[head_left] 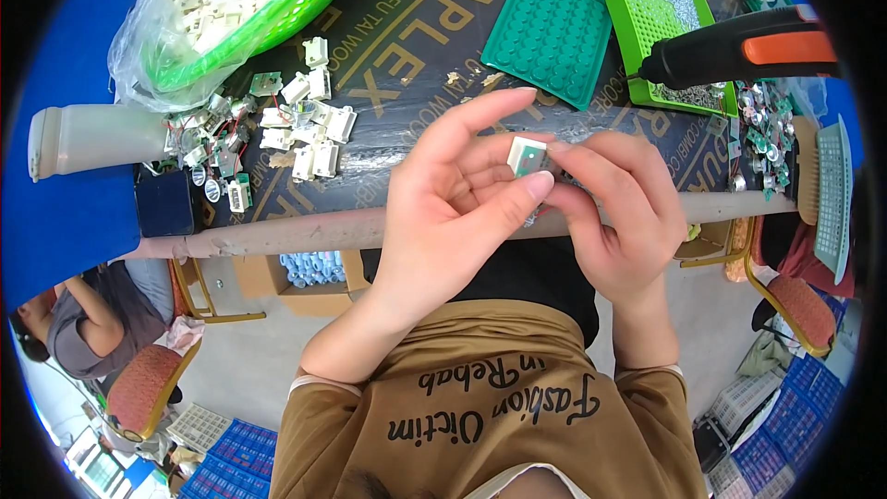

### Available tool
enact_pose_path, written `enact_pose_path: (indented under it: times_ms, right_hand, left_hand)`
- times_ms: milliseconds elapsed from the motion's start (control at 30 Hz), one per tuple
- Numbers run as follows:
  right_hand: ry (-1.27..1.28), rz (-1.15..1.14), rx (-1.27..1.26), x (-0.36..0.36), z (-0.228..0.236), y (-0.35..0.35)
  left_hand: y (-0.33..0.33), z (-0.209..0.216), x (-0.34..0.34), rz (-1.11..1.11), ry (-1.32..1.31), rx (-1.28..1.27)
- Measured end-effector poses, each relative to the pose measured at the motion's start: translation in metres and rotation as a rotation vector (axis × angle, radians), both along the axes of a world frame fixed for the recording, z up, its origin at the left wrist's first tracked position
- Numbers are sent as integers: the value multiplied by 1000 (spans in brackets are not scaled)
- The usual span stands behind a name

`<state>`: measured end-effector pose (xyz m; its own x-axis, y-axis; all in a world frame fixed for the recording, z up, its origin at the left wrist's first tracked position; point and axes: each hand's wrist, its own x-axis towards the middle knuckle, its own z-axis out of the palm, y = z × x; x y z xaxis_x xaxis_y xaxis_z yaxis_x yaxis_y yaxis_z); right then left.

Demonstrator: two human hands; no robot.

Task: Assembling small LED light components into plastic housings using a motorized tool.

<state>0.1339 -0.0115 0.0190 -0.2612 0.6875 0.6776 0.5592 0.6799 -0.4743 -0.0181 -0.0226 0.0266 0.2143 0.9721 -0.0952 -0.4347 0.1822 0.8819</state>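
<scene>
Between my hands, over the table's near edge, is a small white plastic housing (525, 150) with a green circuit board on its face. My left hand (453, 199) cradles it, thumb pressed against the board side and index finger raised away. The fingertips of my right hand (624, 208) pinch at its right side, and they partly hide it. Below the fingers a bit of thin red wire shows. Left of my hands lies a loose group of similar white housings (339, 123). Beside them is a heap of small circuit boards (222, 152) with red wires and round reflectors.
A green basket (309, 14) of white housings stands back left, near a whitish bottle (102, 140). A dark green dimpled tray (545, 37) lies beyond my hands. An electric screwdriver (739, 48) extends over a light green screw tray (633, 0). Another person (92, 323) sits at left.
</scene>
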Motion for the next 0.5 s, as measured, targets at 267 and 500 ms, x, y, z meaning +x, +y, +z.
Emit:
enact_pose_path:
  times_ms: [267, 500]
  right_hand:
    - [-15, 13, 16, 2, -1, -1]
    - [643, -183, 86, 60, 21, 23]
  left_hand:
    - [7, -21, 0, 51, -99, -26]
    - [20, -31, 10, 98, -211, -69]
